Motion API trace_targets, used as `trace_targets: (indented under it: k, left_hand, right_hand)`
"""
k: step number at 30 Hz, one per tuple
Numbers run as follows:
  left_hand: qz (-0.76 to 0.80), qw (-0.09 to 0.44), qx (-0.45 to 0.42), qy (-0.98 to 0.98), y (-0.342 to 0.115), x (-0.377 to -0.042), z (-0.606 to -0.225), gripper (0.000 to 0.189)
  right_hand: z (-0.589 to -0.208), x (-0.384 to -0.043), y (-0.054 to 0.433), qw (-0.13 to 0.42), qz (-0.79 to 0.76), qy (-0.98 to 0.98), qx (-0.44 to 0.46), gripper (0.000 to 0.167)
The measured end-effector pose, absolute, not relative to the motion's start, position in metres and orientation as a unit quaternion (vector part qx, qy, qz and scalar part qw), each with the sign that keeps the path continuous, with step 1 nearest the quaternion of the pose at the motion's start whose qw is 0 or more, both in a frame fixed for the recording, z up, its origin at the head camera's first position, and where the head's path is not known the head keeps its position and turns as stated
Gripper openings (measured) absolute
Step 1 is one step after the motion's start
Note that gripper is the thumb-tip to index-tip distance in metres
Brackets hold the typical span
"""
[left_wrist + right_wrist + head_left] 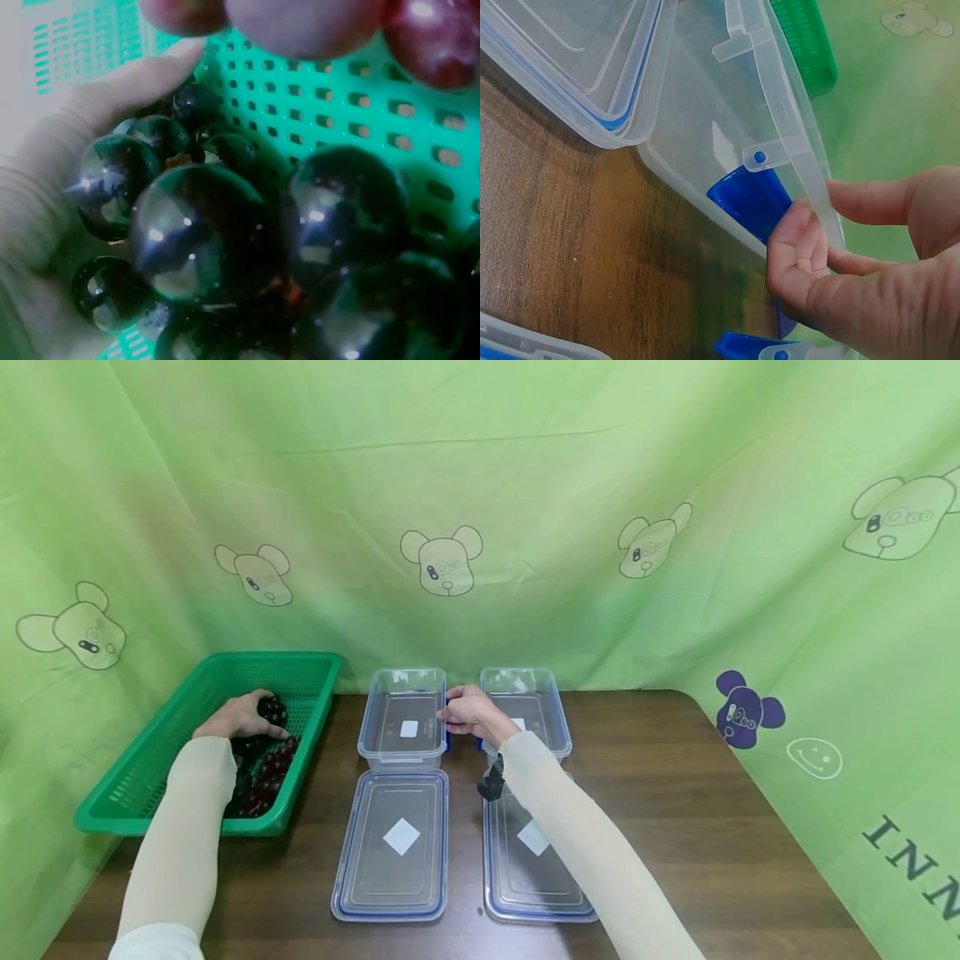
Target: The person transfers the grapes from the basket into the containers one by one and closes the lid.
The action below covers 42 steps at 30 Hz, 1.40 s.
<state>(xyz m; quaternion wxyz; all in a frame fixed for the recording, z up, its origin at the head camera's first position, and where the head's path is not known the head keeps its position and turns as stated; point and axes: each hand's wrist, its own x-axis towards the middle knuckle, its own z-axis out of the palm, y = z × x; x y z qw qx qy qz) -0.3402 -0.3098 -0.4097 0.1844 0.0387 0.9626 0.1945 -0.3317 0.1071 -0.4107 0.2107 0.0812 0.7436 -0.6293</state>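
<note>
At the left, my left hand (238, 717) reaches into a green plastic basket (306, 777) and grips a bunch of black grapes (273, 711). The left wrist view shows its thumb along glossy dark grapes (199, 232), the other fingers hidden behind them. Red grapes (273, 777) lie nearer in the same basket. My right hand (474, 714) pinches the right rim of the left clear container (401, 758). In the right wrist view its fingertips curl at that rim beside a blue latch (750, 201). No fruit shows inside this container.
A second clear container (551, 714) stands to the right, partly behind my right hand. Two clear lids with blue seals, the left lid (375, 877) and the right lid (517, 885), lie in front of the containers. Green printed cloth (555, 477) hangs behind the wooden table (660, 793).
</note>
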Motion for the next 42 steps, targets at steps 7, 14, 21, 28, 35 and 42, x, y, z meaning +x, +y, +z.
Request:
trace_targets:
  k: [7, 14, 21, 28, 35, 42]
  left_hand:
    - [0.178, 0.158, 0.074, 0.968, -0.308, -0.345, -0.410, 0.089]
    - [0.201, 0.104, 0.082, 0.971, -0.308, -0.350, -0.413, 0.073]
    - [0.237, 0.073, 0.061, 0.967, -0.309, -0.344, -0.398, 0.079]
    - [0.266, 0.062, 0.035, 0.961, -0.312, -0.340, -0.386, 0.088]
    - [0.278, 0.031, 0.021, 0.960, -0.312, -0.337, -0.379, 0.098]
    - [0.318, 0.022, 0.011, 0.948, -0.313, -0.327, -0.374, 0.107]
  right_hand:
    - [-0.410, -0.332, 0.106, 0.212, -0.627, 0.745, 0.080, 0.063]
    - [-0.411, -0.330, 0.105, 0.218, -0.628, 0.744, 0.077, 0.063]
    - [-0.410, -0.330, 0.106, 0.214, -0.628, 0.744, 0.072, 0.060]
    - [-0.411, -0.330, 0.107, 0.213, -0.627, 0.747, 0.066, 0.059]
    - [-0.411, -0.331, 0.107, 0.209, -0.626, 0.749, 0.063, 0.056]
    - [-0.413, -0.332, 0.106, 0.212, -0.632, 0.742, 0.069, 0.058]
